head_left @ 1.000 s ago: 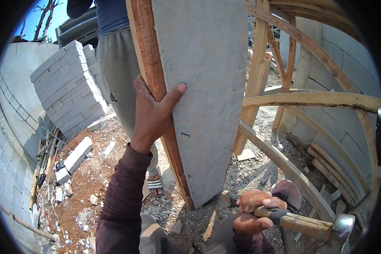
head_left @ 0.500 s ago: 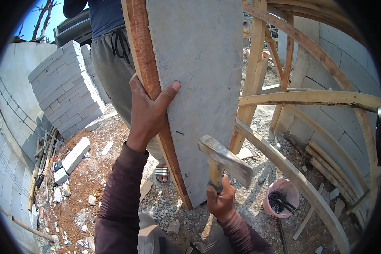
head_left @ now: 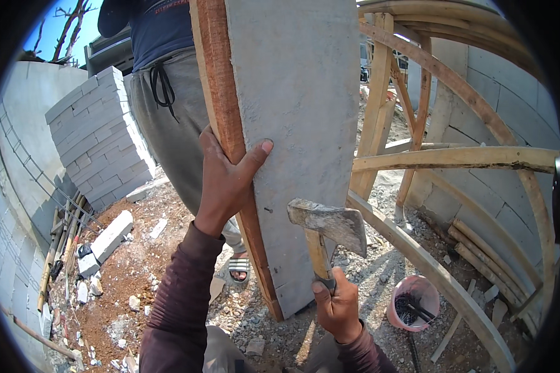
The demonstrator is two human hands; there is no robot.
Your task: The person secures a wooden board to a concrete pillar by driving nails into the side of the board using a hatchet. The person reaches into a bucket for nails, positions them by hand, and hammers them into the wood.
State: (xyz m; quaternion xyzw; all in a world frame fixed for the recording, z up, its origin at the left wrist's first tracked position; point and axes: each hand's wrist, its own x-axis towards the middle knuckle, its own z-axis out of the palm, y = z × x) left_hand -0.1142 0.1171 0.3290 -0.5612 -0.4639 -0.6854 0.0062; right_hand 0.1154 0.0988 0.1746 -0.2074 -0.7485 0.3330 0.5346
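A tall, grey-faced board (head_left: 298, 93) with a reddish wooden batten (head_left: 221, 81) along its left edge stands upright in front of me. My left hand (head_left: 230, 177) is closed around that edge, thumb pressed on the grey face and fingers behind the batten. A small nail (head_left: 268, 210) sticks out of the face below my thumb. My right hand (head_left: 338, 306) grips the handle of a hatchet (head_left: 330, 225) with a flared blade and a blunt hammer end. The blunt end points left toward the nail, apart from it.
Behind the board stands a person (head_left: 168, 105) in grey trousers and striped sandals. Curved timber frames (head_left: 454, 158) fill the right side. A pink bucket (head_left: 414, 303) holding dark nails sits on the gravel. Stacked grey blocks (head_left: 102, 137) and a loose block (head_left: 112, 236) lie left.
The board and my left hand have shifted slightly right and down in view. The hatchet has turned so its blade side shows more. The nail looks shorter.
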